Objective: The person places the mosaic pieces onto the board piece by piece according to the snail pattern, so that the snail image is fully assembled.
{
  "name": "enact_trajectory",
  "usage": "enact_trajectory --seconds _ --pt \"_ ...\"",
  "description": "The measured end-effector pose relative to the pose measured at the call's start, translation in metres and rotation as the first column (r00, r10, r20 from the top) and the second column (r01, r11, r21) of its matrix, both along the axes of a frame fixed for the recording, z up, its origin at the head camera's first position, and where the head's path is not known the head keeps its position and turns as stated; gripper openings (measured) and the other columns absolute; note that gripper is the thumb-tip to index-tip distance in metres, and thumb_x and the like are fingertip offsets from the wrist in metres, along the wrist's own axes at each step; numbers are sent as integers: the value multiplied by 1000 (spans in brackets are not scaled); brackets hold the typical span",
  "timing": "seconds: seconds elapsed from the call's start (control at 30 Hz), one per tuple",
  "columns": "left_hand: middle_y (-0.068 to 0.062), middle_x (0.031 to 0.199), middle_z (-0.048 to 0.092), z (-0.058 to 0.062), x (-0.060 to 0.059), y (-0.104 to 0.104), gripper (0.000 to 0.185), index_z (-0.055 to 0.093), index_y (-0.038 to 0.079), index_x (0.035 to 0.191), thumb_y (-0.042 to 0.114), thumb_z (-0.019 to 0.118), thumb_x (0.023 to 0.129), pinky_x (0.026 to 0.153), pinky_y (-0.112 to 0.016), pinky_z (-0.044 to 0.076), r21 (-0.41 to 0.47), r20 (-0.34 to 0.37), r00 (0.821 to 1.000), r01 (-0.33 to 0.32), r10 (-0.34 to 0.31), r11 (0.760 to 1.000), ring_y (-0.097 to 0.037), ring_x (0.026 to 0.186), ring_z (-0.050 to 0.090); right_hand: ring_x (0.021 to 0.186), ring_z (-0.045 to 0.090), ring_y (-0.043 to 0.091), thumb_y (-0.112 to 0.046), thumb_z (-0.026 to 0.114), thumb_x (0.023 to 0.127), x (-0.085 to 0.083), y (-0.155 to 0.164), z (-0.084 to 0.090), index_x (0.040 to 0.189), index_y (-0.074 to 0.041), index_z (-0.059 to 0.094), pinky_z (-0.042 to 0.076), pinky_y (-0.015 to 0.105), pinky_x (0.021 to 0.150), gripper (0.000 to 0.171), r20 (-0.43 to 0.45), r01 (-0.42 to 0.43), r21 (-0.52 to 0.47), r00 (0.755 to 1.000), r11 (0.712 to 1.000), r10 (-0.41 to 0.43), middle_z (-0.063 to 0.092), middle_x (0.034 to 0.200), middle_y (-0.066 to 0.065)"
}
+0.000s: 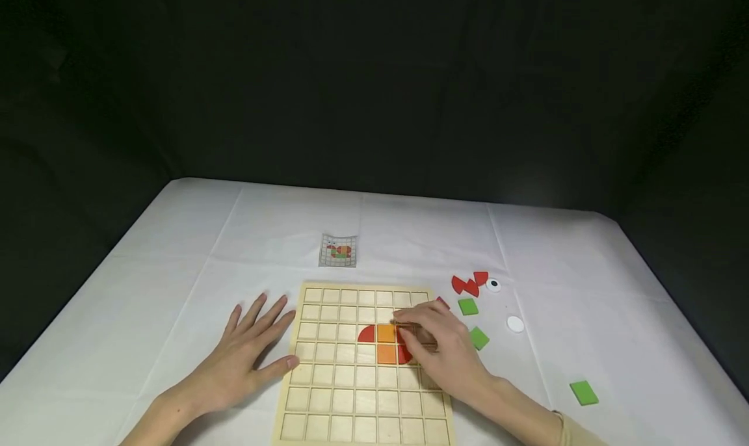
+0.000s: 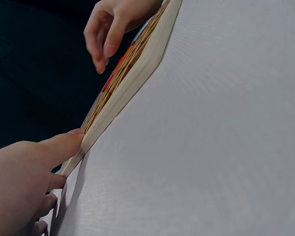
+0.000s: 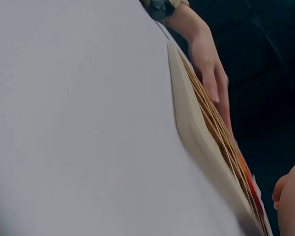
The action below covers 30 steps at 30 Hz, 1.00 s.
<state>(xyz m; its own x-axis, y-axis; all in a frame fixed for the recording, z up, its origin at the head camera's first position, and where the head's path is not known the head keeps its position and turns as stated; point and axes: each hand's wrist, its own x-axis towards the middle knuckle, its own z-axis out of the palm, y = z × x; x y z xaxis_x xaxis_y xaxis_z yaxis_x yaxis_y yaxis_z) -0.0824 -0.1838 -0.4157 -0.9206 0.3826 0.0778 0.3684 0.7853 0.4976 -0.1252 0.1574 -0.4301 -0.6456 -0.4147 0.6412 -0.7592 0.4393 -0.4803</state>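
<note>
A wooden grid board (image 1: 324, 394) lies on the white cloth. My left hand (image 1: 234, 365) is spread flat at its left side, thumb on the frame and fingertips along the edge. Over the board's right part is my right hand (image 1: 447, 345), its thumb and index finger apart beside the set pieces. In the left wrist view that hand (image 2: 119, 24) hangs with loosely bent fingers, and no piece shows between them. Two orange squares (image 1: 386, 354) sit one above the other in the grid. A red quarter-circle (image 1: 367, 334) is left of them; red pieces (image 1: 404, 355) on their right are partly hidden.
Beyond the board lies a small picture card (image 1: 337, 251) with a coloured figure on a grid. To the right are several red pieces (image 1: 471, 288), an eye disc (image 1: 494, 285), a white disc (image 1: 515, 324) and green squares (image 1: 584, 393). A pinkish-red piece (image 1: 443, 303) lies by the board's right edge.
</note>
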Motion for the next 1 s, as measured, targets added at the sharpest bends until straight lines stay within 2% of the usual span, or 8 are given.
enact_trajectory --seconds 0.13,0.23,0.33,0.5,0.73,0.87,1.0 --pt "-5 166 23 1 0 1 72 41 13 153 56 54 98 122 -61 -4 -9 -8 1000 -5 5 1000 -38 154 7 88 57 11 3 76 81 1 26 -2 104 -11 73 46 10 71 28 26 114 13 993 993 -114 74 99 -2" --pt "-4 166 23 2 -1 1 72 41 13 153 56 54 97 122 -61 -3 -22 -20 1000 -8 8 1000 -37 155 7 92 58 12 2 77 80 1 42 -3 103 -11 73 46 11 79 27 13 200 48 980 979 -200 73 99 -2" --pt "-4 165 24 2 -1 0 72 41 14 153 57 54 97 122 -60 -2 -28 -31 999 -12 11 1000 -37 155 8 91 58 12 1 80 76 1 51 -4 103 -11 73 45 11 81 30 -3 250 83 968 965 -250 73 98 -4" --pt "-5 165 24 2 -1 1 72 41 13 153 56 54 97 121 -61 -3 -22 -21 1000 -16 15 1000 -37 155 8 90 58 11 3 81 72 4 55 -4 103 -11 73 45 10 82 35 -10 244 116 970 963 -244 72 100 -6" --pt "-3 166 23 1 0 2 72 41 13 153 56 54 97 122 -61 -3 -24 -18 1000 -17 17 1000 -37 155 8 94 57 7 5 81 73 9 59 -4 106 -15 73 43 6 86 39 16 244 174 968 954 -250 71 104 -11" --pt "-3 166 23 1 1 2 72 41 13 153 57 54 97 122 -61 -3 -22 -15 1000 -17 17 1000 -37 155 8 97 58 9 9 82 71 12 65 -4 107 -15 73 41 4 91 44 8 251 153 967 956 -256 72 108 -9" --pt "-4 166 23 2 1 2 72 42 13 153 57 54 97 122 -61 -3 -20 -16 1000 -20 19 1000 -37 155 7 96 59 9 7 86 68 11 69 -4 106 -16 74 41 3 91 45 -13 263 125 965 957 -263 72 105 -8"
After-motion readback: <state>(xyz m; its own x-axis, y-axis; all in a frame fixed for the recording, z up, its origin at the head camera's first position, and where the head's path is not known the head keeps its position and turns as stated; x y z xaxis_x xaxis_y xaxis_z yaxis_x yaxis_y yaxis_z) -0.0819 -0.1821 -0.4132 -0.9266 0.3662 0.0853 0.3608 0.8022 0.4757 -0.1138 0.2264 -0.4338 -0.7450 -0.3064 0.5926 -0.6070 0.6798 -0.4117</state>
